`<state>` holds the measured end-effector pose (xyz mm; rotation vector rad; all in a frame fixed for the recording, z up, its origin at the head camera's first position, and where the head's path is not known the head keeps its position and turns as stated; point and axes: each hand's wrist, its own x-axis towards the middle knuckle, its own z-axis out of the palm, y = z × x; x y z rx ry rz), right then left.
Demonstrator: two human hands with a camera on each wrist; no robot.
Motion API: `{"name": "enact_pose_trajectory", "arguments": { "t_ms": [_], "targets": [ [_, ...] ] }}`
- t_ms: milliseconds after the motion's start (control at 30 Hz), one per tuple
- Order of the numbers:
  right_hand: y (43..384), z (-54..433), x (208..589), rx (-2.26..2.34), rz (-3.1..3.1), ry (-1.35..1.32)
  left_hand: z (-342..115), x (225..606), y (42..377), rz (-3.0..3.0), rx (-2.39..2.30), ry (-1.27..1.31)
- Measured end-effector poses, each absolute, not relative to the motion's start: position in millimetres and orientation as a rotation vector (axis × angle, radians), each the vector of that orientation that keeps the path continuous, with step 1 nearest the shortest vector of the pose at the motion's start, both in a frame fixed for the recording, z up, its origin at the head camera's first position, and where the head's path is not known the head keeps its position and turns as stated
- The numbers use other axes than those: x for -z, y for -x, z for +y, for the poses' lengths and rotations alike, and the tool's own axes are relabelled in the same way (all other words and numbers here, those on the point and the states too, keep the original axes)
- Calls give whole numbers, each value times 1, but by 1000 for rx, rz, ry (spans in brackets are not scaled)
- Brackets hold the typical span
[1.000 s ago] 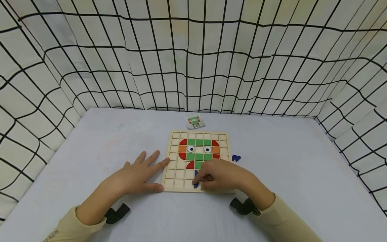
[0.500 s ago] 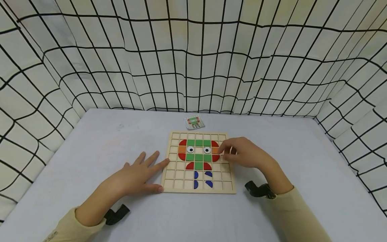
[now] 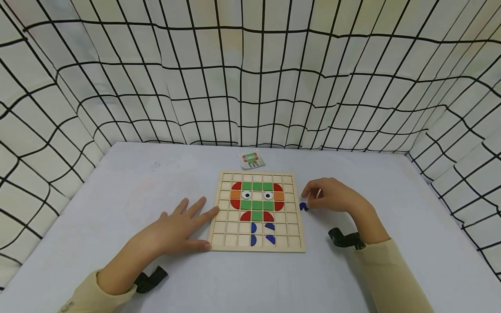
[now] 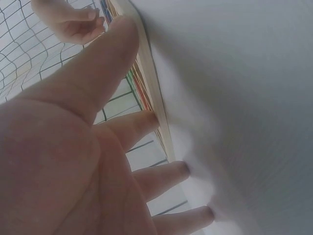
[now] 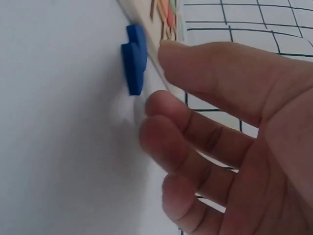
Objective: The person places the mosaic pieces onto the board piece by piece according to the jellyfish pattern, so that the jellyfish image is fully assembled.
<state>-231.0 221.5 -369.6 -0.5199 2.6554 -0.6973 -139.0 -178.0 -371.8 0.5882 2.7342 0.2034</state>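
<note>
A wooden grid board lies on the table with red, green and orange pieces, two eye pieces and several blue half-round pieces in its cells. My left hand is spread flat, thumb and index fingertips at the board's left edge. Right of the board lie two blue half-round pieces, close together. Over them hovers my right hand, fingers loosely bent. In the right wrist view the blue pieces sit just beyond the thumb and fingertips, with a gap between thumb and fingers and nothing held.
A small picture card with a similar coloured figure lies behind the board. Black netting over white cloth encloses the back and sides of the white table. Each wrist wears a black camera mount.
My right hand has left the board's lower cells and moved right to the loose blue pieces. The blue pieces it was touching now lie in the cells. My left hand stays in place.
</note>
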Motion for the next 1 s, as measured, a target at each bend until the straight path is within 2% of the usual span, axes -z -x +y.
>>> {"name": "enact_pose_trajectory", "arguments": {
  "t_ms": [600,1000],
  "targets": [
    [236,231,381,764,2559,620,-179,374,139,2730,-202,-587],
    [230,205,372,985,2574,728,-179,373,139,2740,-190,-593]
  ]
}}
